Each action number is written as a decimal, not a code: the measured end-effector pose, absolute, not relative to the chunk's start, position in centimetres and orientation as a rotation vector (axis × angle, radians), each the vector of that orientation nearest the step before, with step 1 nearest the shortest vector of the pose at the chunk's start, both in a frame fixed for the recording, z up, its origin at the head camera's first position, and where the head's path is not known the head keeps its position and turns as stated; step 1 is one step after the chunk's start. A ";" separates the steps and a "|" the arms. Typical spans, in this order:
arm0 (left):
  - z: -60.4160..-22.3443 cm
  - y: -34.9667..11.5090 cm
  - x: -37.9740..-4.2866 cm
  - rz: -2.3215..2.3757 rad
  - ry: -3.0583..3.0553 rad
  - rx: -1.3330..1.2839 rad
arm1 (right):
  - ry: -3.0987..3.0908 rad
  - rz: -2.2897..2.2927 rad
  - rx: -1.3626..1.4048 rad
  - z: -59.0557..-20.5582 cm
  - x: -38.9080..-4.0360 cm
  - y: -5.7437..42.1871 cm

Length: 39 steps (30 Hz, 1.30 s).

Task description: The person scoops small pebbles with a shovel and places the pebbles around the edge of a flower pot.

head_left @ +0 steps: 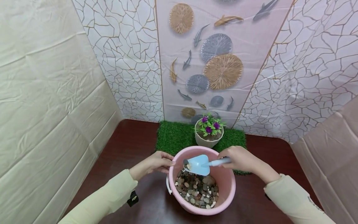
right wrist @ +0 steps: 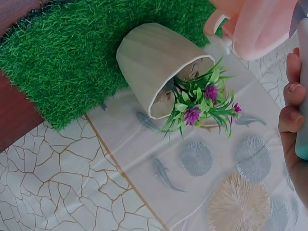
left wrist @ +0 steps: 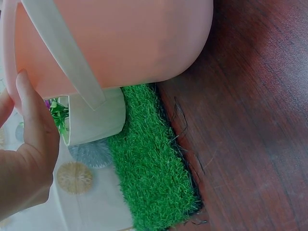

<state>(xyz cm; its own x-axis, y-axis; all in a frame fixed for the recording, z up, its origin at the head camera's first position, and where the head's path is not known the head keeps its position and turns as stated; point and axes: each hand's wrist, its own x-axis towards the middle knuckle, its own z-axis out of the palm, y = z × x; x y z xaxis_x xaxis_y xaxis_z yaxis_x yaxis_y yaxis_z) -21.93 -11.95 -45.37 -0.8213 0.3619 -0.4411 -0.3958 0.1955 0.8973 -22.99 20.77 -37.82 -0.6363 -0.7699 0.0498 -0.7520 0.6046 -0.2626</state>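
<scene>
A pink bucket [head_left: 230, 194] stands on the table with many mixed pebbles [head_left: 197, 191] in its bottom. At the bucket's left rim my left hand [head_left: 157, 162] grips the edge between thumb and fingers; the left wrist view shows the fingers [left wrist: 32, 113] at that rim. My right hand [head_left: 242, 159] holds a small light-blue trowel [head_left: 199, 165] by its pale grey handle, over the bucket's opening. A few stones [head_left: 186, 165] lie at the tip of the trowel's blade. In the right wrist view, curled fingers [right wrist: 293, 94] wrap the handle.
Just behind the bucket, a white pot [head_left: 205, 142] with purple flowers [head_left: 208, 129] stands on a green artificial grass mat [head_left: 176, 137]. The bucket's white handle [head_left: 168, 185] hangs at its left side. Patterned cloth walls [head_left: 134, 62] enclose the dark brown table [head_left: 126, 146].
</scene>
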 end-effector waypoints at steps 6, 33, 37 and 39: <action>-45.3 -11.9 -21.9 1.689 1.888 -0.025 | 2.768 -0.382 -1.292 -37.2 -23.1 21.4; -45.0 -11.7 -21.7 1.705 1.900 -0.069 | 2.927 -0.375 -1.019 -35.7 -24.2 26.1; -45.1 -11.7 -21.7 1.704 1.904 -0.069 | 2.932 -0.400 -0.992 -35.9 -24.4 26.9; -45.0 -11.7 -21.7 1.705 1.903 -0.069 | 2.934 -0.417 -0.981 -35.9 -24.5 27.2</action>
<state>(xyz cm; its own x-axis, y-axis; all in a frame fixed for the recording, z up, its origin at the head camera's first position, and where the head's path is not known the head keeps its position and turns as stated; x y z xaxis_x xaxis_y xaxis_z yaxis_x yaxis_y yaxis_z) -21.70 -11.72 -45.04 -0.8318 0.3321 -0.4447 -0.4056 0.1832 0.8955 -24.49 27.20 -35.90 -0.8023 -0.5934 0.0650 -0.5880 0.7669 -0.2572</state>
